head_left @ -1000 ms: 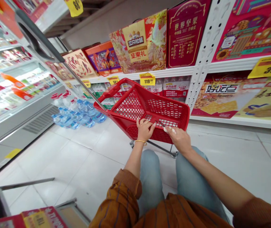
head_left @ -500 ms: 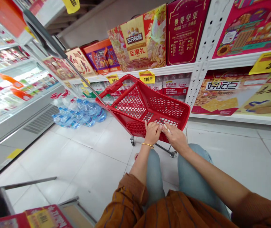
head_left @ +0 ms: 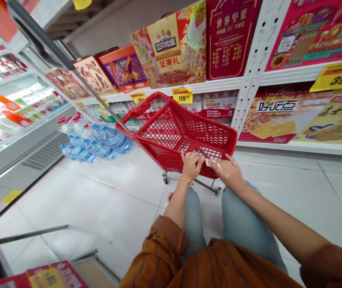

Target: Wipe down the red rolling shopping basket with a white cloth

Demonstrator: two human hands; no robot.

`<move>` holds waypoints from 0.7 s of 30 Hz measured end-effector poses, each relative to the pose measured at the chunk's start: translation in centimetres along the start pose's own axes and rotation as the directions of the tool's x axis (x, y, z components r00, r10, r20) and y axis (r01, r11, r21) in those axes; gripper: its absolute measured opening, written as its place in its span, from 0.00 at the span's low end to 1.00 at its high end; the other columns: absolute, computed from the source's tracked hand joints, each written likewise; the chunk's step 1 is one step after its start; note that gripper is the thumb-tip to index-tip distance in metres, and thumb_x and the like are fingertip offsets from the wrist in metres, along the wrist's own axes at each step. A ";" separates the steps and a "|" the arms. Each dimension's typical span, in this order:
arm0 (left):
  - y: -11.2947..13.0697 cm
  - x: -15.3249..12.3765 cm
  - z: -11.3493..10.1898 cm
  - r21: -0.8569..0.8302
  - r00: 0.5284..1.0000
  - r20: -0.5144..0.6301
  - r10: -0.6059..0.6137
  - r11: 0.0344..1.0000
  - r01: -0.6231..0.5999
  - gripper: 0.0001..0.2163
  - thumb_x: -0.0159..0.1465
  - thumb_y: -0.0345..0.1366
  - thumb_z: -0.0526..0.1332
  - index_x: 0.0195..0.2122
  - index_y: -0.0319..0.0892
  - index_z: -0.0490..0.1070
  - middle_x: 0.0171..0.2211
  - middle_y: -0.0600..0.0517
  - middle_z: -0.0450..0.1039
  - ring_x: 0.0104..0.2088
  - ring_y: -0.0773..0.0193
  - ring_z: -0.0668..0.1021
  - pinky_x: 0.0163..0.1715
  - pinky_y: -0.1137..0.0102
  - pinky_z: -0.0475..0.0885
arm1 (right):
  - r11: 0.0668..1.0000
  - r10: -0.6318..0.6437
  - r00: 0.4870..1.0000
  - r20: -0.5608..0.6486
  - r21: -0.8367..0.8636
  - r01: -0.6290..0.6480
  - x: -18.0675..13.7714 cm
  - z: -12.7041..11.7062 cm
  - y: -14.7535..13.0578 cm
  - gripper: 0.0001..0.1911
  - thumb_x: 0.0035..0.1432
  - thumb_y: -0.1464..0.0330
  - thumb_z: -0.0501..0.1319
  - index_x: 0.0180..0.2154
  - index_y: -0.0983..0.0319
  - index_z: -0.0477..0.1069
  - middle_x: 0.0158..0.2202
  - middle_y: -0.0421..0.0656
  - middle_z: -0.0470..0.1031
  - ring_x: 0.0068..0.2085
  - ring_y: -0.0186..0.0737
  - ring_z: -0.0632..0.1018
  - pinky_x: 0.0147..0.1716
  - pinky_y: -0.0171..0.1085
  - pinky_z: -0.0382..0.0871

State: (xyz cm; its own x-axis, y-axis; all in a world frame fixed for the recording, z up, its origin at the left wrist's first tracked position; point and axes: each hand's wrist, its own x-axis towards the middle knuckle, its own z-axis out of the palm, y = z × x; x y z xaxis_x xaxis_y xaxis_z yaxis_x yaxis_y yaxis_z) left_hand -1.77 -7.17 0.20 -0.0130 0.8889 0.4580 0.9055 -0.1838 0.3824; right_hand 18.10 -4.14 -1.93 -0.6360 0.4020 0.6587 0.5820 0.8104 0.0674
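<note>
A red plastic shopping cart (head_left: 171, 158) with an open mesh basket stands in front of my knees. My left hand (head_left: 192, 165), with a gold bangle at the wrist, is curled over the basket's near rim; its fingertips are partly hidden. Just to the right, my right hand (head_left: 228, 172) pinches a small crumpled white piece (head_left: 213, 163), tissue-like, against the same rim. Its outer fingers stick out. A small gap lies between the hands, with the left thumb pointing towards the white piece.
Shelves with gift boxes (head_left: 171, 48) and yellow price tags rise beyond the cart. Wrapped water bottles (head_left: 99, 140) sit on the floor beside a refrigerated display (head_left: 33, 136). The cart's long grey handle (head_left: 41, 38) slants up left. Red boxed goods (head_left: 59, 276) are at lower left.
My right hand has moved right along the rim, away from my left hand, taking the white piece with it. The right fingers have spread a little. The view has shifted slightly.
</note>
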 end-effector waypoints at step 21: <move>4.6 -1.2 -0.5 0.096 0.999 -0.014 -0.040 0.995 0.041 0.12 0.70 0.37 0.51 0.41 0.46 0.74 0.44 0.51 0.76 0.57 0.56 0.68 0.65 0.45 0.42 | 0.991 0.058 0.998 -0.029 0.125 -0.054 -1.2 -0.3 -1.5 0.21 0.64 0.75 0.51 0.57 0.61 0.66 0.40 0.49 0.75 0.43 0.43 0.72 0.50 0.48 0.69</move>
State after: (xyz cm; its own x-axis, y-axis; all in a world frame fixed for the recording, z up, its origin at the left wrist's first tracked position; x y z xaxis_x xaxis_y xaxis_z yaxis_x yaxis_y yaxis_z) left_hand 2.20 -9.28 1.77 -0.0550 0.8896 0.4535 0.9407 -0.1061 0.3223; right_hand 18.15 -5.97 -2.66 -0.5857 0.4359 0.6833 0.5479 0.8342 -0.0626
